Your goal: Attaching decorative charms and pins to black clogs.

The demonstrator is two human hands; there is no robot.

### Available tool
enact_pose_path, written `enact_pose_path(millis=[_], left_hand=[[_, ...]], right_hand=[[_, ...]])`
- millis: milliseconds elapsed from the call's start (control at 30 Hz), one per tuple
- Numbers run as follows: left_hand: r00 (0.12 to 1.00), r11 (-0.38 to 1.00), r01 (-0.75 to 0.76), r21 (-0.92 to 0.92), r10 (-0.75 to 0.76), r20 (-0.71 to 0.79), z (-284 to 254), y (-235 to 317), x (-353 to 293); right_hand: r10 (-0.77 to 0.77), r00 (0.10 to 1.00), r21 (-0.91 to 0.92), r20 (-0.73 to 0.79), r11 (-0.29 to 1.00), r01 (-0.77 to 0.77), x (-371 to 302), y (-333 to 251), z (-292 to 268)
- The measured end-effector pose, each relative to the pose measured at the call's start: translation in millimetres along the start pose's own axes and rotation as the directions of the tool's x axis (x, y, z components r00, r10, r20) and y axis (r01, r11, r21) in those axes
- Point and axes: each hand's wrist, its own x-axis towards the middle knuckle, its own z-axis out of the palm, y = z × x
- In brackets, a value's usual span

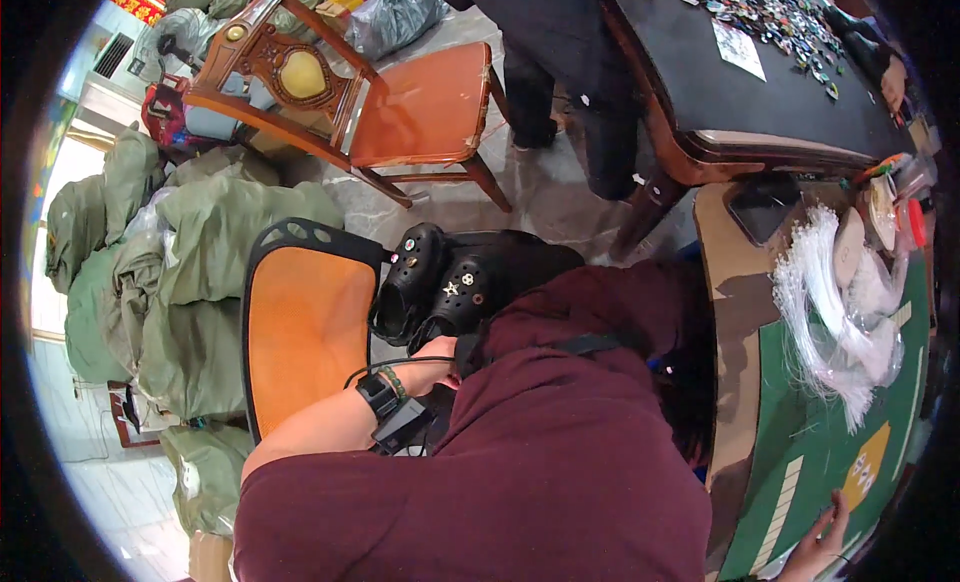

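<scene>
My left hand (437, 363) is pulled in against my chest in the maroon top, next to a black strap (590, 344); its fingers are hidden. A black wristband (378, 393) and a small black device sit on that wrist, with a thin black cable looping up from it. Just above the hand are two black clogs (435, 282) with small charms, beside a black-framed chair with an orange seat (300, 322). My right hand (818, 548) lies at the lower right, fingers spread on the green table mat (810, 442), holding nothing.
A bundle of clear plastic strands (835, 312) and a black phone (762, 207) lie on my table. A dark table (740, 92) with several small colourful pieces stands beyond. A person in dark clothes (560, 72), a wooden chair (420, 112) and green sacks (200, 272) fill the left.
</scene>
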Motion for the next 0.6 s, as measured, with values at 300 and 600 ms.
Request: enact_pose_path(millis=[300, 600], left_hand=[[0.993, 0.988, -0.05, 0.147, 0.064, -0.094, 20, 10, 9], [0.979, 0.885, -0.029, 0.465, 0.119, -0.164, 25, 19, -1]], right_hand=[[-0.213, 0.975, 0.269, 0.058, 0.944, 0.191, -11, 49, 67], [-0.423, 0.906, 0.505, -0.036, 0.774, 0.382, -9, 24, 113]])
